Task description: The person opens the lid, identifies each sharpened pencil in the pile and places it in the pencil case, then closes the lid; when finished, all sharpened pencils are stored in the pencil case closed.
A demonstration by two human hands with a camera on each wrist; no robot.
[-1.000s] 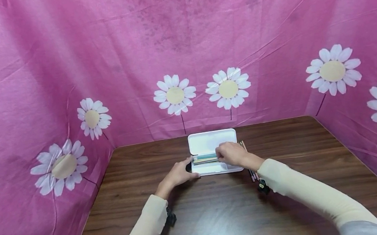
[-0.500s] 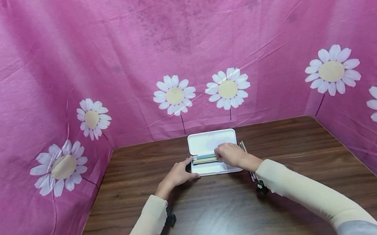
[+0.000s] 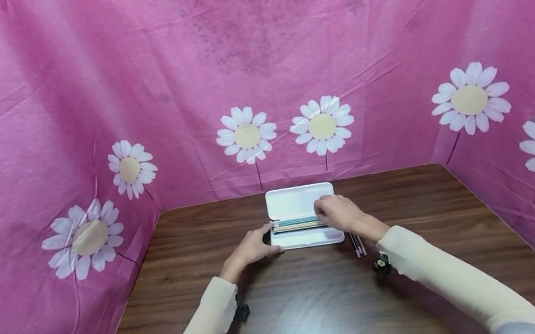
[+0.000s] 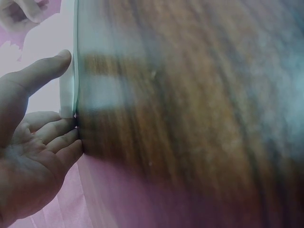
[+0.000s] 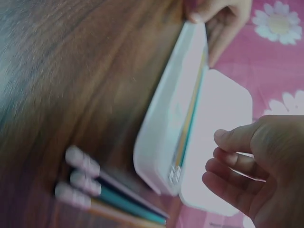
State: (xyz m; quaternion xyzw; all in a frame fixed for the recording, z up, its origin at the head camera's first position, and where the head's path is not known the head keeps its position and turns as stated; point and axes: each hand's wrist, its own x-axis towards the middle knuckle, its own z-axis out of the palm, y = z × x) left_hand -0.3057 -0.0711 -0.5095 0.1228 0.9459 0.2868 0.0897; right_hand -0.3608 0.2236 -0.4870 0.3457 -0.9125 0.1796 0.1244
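A white pencil case [image 3: 306, 238] stands on the table with its lid raised at the back. Several pencils [image 3: 297, 224], teal and yellow among them, lie lengthwise in its rear part. At the left end my left hand [image 3: 253, 245] grips the case, its thumb [image 4: 52, 71] by the front edge and the fingers round the end. My right hand [image 3: 337, 214] hovers over the right end, hiding part of the case there. In the right wrist view its fingers [image 5: 230, 173] are loosely bent beside the lid [image 5: 218, 137], with nothing between them.
Loose pencils [image 3: 357, 245] with pale eraser ends lie on the brown wooden table [image 3: 285, 309] just right of the case. A pink cloth [image 3: 178, 89] printed with white daisies hangs behind and at both sides.
My right hand has lifted slightly and shifted right, uncovering more of the pencils in the case. The left hand stays at the case's left end.
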